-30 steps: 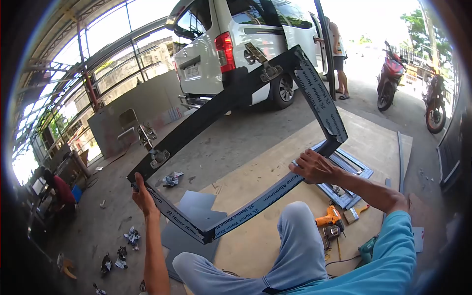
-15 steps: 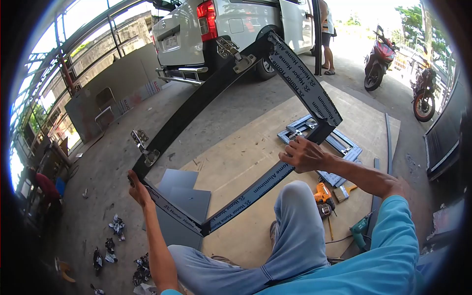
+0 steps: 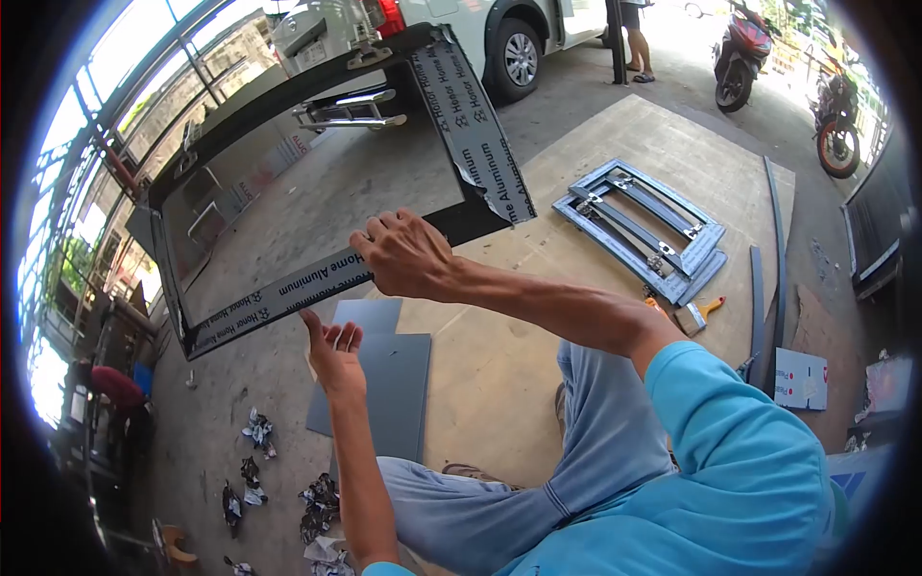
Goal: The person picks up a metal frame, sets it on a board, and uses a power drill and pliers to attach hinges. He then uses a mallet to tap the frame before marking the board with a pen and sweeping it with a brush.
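Observation:
A black aluminum frame (image 3: 303,286), partly covered in grey printed protective film, is held up tilted before me. My right hand (image 3: 411,257) is wrapped over its near bar, toward the right corner. Just below that bar, my left hand (image 3: 338,357) has its fingers spread and its thumb tip right at the bar's lower edge. Metal hinges (image 3: 369,58) sit along the frame's far bar. The film (image 3: 471,125) on the right-hand bar is torn and lifted at its edges.
Smaller stacked frames (image 3: 706,235) with hinges lie on the plywood sheet (image 3: 509,384), by a paintbrush (image 3: 699,313). Dark grey panels (image 3: 384,384) lie near my knees, crumpled film (image 3: 257,432) on the concrete. A white van (image 3: 567,29), motorbikes (image 3: 735,58) and a standing person (image 3: 638,43) are beyond.
The frame has swung left and levelled out. My left hand has come off its left corner and opened; my right hand has moved left with the near bar.

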The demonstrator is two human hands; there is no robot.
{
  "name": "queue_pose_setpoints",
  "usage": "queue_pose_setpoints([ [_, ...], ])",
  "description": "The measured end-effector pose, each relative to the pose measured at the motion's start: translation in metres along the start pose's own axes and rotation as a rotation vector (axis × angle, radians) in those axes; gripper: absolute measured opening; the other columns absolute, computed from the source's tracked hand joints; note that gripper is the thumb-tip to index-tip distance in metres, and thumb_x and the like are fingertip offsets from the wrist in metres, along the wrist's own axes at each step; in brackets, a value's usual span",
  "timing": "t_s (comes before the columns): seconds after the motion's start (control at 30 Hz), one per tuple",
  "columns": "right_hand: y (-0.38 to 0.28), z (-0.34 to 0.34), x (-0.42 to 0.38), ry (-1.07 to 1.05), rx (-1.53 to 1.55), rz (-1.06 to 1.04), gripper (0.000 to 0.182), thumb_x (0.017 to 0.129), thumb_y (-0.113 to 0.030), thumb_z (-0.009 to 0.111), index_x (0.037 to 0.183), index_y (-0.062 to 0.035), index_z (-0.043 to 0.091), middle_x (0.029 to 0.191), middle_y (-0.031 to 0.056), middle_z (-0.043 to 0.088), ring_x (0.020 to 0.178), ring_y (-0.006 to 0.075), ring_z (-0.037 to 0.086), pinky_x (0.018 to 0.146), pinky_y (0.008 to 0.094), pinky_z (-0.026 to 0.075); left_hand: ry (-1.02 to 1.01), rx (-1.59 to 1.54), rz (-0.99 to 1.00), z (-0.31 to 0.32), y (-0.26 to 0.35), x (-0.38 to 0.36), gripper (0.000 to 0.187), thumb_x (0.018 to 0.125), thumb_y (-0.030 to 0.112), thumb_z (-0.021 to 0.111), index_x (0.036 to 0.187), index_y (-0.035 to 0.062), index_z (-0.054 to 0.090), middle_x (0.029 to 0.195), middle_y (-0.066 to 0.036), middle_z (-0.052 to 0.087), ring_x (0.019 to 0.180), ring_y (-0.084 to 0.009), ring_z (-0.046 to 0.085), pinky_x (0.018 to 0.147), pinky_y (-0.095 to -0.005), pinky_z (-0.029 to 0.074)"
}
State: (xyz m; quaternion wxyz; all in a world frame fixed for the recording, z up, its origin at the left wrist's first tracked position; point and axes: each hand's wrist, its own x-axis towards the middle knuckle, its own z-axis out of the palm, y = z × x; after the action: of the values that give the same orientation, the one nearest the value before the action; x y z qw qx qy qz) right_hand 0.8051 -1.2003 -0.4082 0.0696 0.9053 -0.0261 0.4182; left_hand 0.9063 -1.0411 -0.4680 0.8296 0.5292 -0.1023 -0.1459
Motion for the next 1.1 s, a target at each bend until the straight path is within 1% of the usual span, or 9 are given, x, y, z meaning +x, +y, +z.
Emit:
queue_pose_setpoints([
  [0.1,-0.037,0.02,0.001,0.095,0.208,0.154,0.034,0.065,-0.011,0.064,0.096,0.0009,0.058,0.078,0.0153,0.059,0.074,0.0271,0.059,0.07,0.0369,0.046,-0.181,-0.331,0.015,0.01,0.011,-0.002,0.089,0.071,0.069,0.054,0.12,-0.0033,0.035,0.114,-0.017,0.044,0.11,-0.0288,0.045,0.097,-0.0405,0.039],
  [0.27,-0.065,0.035,-0.007,0.046,0.303,0.177,0.036,0.065,-0.011,0.065,0.098,-0.0001,0.056,0.079,0.0155,0.059,0.076,0.0278,0.059,0.07,0.0374,0.046,-0.361,-0.547,0.25,0.017,0.036,0.003,0.081,0.075,0.072,0.044,0.108,-0.0018,0.044,0.102,-0.015,0.052,0.1,-0.0283,0.053,0.093,-0.0423,0.043],
  [0.37,-0.069,0.036,-0.015,-0.004,0.287,0.139,0.037,0.064,-0.011,0.065,0.098,-0.0005,0.055,0.079,0.0153,0.058,0.075,0.0281,0.059,0.07,0.0374,0.046,-0.139,-0.586,0.135,0.009,0.028,0.006,0.075,0.079,0.073,0.035,0.092,0.0002,0.048,0.083,-0.013,0.054,0.082,-0.0275,0.057,0.085,-0.0415,0.048],
  [0.53,-0.076,0.037,-0.019,0.001,0.324,0.118,0.043,0.063,-0.012,0.067,0.102,-0.0014,0.053,0.079,0.015,0.057,0.078,0.0289,0.059,0.072,0.0374,0.045,-0.064,-0.644,0.15,0.017,0.037,-0.002,0.074,0.079,0.075,0.029,0.08,0.0027,0.046,0.069,-0.01,0.049,0.067,-0.0242,0.052,0.07,-0.038,0.048],
  [0.7,-0.081,0.019,-0.018,-0.17,0.628,0.101,0.072,0.063,-0.031,0.078,0.122,-0.0047,0.046,0.104,0.0166,0.051,0.1,0.0317,0.05,0.085,0.0407,0.043,-0.096,-0.72,0.091,-0.005,0.042,0.012,0.081,0.074,0.08,0.028,0.079,0.0017,0.046,0.064,-0.011,0.048,0.058,-0.0241,0.049,0.063,-0.0402,0.046],
  [0.77,-0.061,0.003,-0.007,-0.065,0.478,0.056,0.074,0.067,-0.035,0.076,0.128,-0.0076,0.043,0.119,0.0193,0.044,0.111,0.0343,0.042,0.094,0.0449,0.037,-0.075,-0.562,0.214,-0.02,0.037,0.024,0.083,0.073,0.082,0.028,0.075,0.0012,0.048,0.058,-0.012,0.049,0.051,-0.0257,0.05,0.056,-0.0392,0.045],
  [0.93,0.056,-0.014,0.014,0.514,0.305,0.456,0.082,0.071,-0.041,0.074,0.134,-0.0069,0.034,0.126,0.0194,0.041,0.119,0.0324,0.04,0.095,0.0438,0.036,-0.194,-0.42,0.23,-0.039,0.041,0.023,0.086,0.07,0.084,0.029,0.071,0.0002,0.05,0.054,-0.013,0.049,0.049,-0.0281,0.052,0.052,-0.0388,0.045],
  [1.0,0.094,-0.009,-0.001,0.457,0.382,0.659,0.087,0.068,-0.044,0.075,0.135,-0.0063,0.034,0.129,0.0222,0.039,0.122,0.0326,0.038,0.096,0.0437,0.036,-0.26,-0.375,0.226,-0.044,0.038,0.024,0.087,0.068,0.084,0.03,0.071,0.0,0.05,0.054,-0.014,0.049,0.05,-0.0284,0.052,0.053,-0.0386,0.045],
  [1.1,0.124,0.018,-0.048,0.124,0.658,0.688,0.094,0.063,-0.049,0.076,0.135,-0.0046,0.034,0.128,0.0236,0.041,0.123,0.034,0.038,0.098,0.0436,0.034,-0.304,-0.291,0.205,-0.045,0.031,0.024,0.089,0.067,0.085,0.03,0.072,-0.0005,0.051,0.055,-0.015,0.05,0.049,-0.0287,0.052,0.052,-0.0385,0.045],
])
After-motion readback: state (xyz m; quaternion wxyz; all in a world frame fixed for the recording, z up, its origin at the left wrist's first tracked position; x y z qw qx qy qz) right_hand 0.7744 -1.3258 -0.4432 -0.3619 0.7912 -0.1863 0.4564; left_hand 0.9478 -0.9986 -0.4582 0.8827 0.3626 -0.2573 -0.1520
